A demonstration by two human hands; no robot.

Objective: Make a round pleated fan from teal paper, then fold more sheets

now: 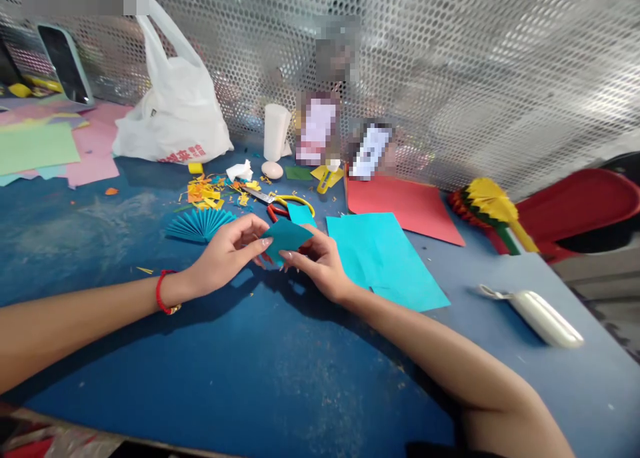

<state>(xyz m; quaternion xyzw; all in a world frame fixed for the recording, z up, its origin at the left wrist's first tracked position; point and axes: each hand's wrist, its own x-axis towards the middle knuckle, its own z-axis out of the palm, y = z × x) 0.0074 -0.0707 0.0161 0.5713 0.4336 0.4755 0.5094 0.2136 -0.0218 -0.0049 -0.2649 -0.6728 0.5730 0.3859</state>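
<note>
Between my two hands, above the blue table, is a small piece of turquoise paper [287,238]. My left hand [227,255] pinches its left edge between thumb and fingers. On the other side, my right hand [323,261] grips the lower right edge, with the thumb in front. A pleated turquoise paper fan [201,225] lies just beyond my left hand. Behind the held piece are scissors [293,202] with red and yellow handles, partly covered by another small turquoise paper [301,215]. A large turquoise sheet [385,258] lies right of my right hand.
Yellow and orange paper scraps [204,190] lie near a white plastic bag [175,118]. Two phones [316,130] lean on the perforated metal wall. Red paper [405,208], folded paper fans [493,208] and a white pouch-like device [545,318] are at the right; coloured sheets [37,145] lie left.
</note>
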